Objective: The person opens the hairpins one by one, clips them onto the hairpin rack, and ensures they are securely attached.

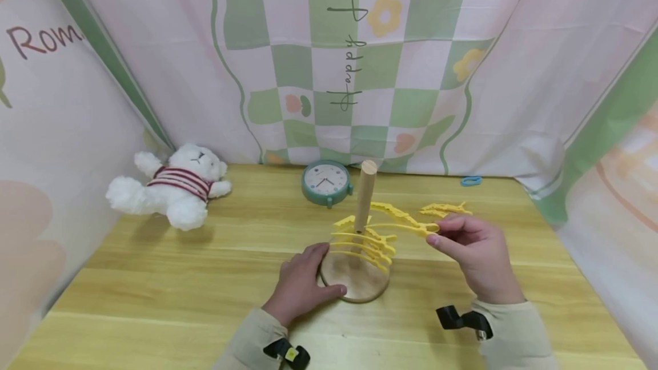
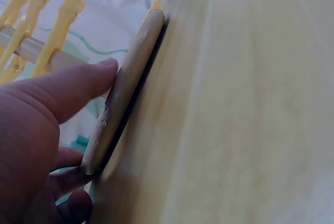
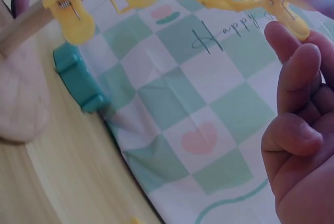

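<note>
A wooden post (image 1: 365, 193) rises from a round wooden base (image 1: 354, 284). Several yellow clips (image 1: 377, 253) are clamped on the post, one above another. My left hand (image 1: 303, 284) holds the rim of the base, thumb on top; in the left wrist view the thumb of that hand (image 2: 57, 93) presses the disc (image 2: 125, 93). To the right of the post, my right hand (image 1: 478, 253) pinches the handle end of another yellow clip (image 1: 411, 226), whose jaws stand apart, with the post's side near them. In the right wrist view this clip (image 3: 284, 10) is between thumb and fingers of the right hand (image 3: 308, 130).
At the back stands a green round clock (image 1: 326, 180), behind the post. A white plush bear (image 1: 180, 184) lies at the left. Further yellow clips (image 1: 443, 209) lie behind my right hand, and a blue clip (image 1: 470, 181) is near the back edge by the curtain (image 1: 329, 61).
</note>
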{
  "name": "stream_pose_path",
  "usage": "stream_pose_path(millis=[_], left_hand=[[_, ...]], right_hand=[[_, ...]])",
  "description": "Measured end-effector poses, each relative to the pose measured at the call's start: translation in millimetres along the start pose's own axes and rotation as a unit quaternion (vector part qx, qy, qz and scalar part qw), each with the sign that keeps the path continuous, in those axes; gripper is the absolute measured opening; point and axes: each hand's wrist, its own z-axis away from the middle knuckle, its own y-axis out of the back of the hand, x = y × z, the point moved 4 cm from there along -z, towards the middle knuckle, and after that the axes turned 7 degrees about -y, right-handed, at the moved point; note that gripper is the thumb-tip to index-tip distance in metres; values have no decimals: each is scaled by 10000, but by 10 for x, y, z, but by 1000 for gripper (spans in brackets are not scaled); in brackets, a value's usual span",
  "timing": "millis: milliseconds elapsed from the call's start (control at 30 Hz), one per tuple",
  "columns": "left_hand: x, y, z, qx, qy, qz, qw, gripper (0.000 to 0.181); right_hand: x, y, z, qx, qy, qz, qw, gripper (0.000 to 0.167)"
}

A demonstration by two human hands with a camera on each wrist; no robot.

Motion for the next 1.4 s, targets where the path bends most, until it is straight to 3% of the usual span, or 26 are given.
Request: stream_pose_path(millis=[767,967,1400], left_hand=[[4,-19,-10,-122,-202,-398,9989,92],[15,-28,-9,-181,-216,-450,9986,92],[-9,-53,-12,-139,-190,-500,9985,92]], right_hand=[[82,-360,16,-358,84,462,9983,22],[98,-382,29,-192,-58,515,9985,22],[117,-399,21,-619,-214,921,9936,26]])
